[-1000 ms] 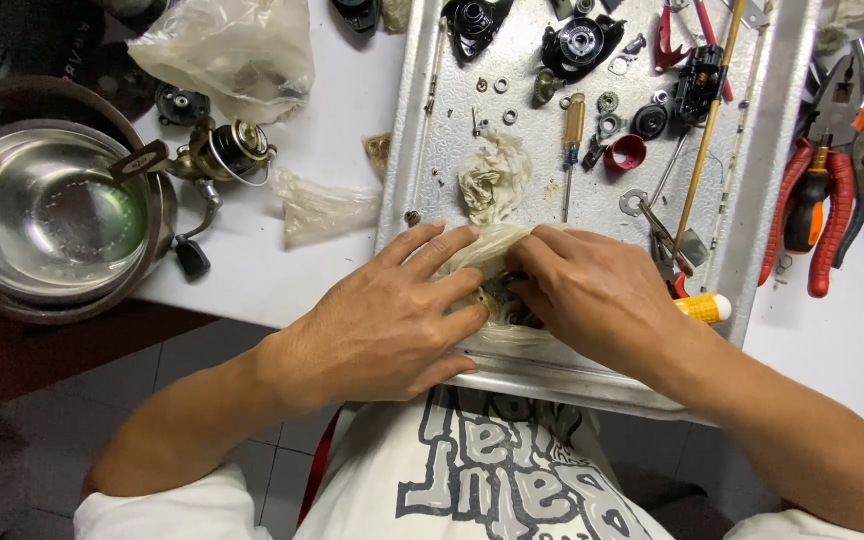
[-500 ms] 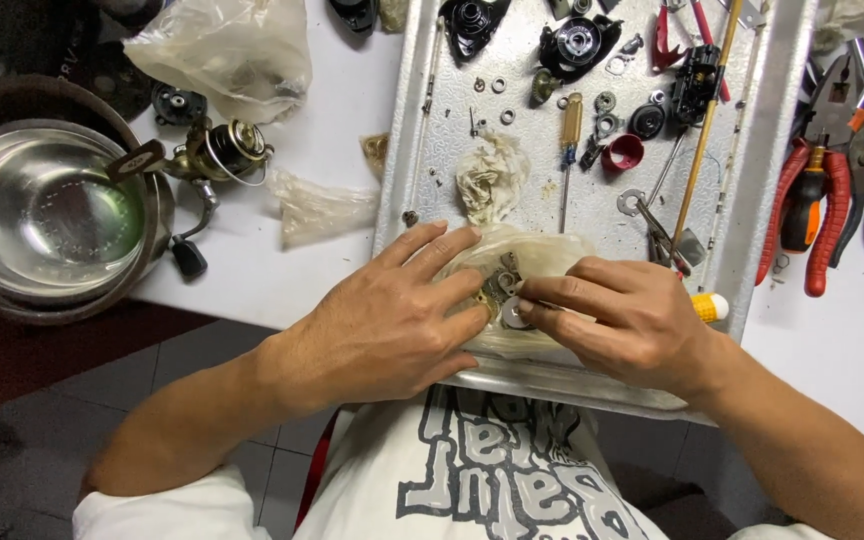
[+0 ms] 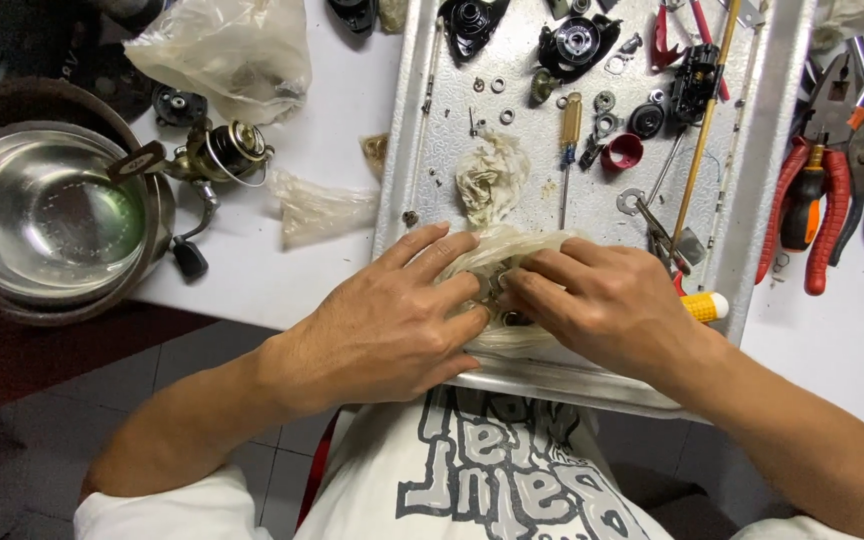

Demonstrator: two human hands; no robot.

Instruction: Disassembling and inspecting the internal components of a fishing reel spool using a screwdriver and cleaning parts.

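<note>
Thin clear plastic bag (image 3: 497,290) sits at the near edge of the metal tray (image 3: 762,180), bunched around something small and dark that cannot be made out. Left hand (image 3: 392,325) lies flat over the bag's left side, fingers pressed on the plastic. Right hand (image 3: 607,300) covers the right side, fingertips curled in and pinching the bag at the middle, where the two hands meet. Just beyond the bag, a crumpled rag (image 3: 492,175). Yellow tool handle (image 3: 704,306) pokes out beside the right wrist. Farther up the tray: small screwdriver (image 3: 570,130), washers, black reel parts, red cap (image 3: 622,152). On the desk left of the tray, a spinning reel (image 3: 214,160) beside a steel bowl (image 3: 42,215) at the left edge. Red-handled pliers (image 3: 820,215) right of the tray.
</note>
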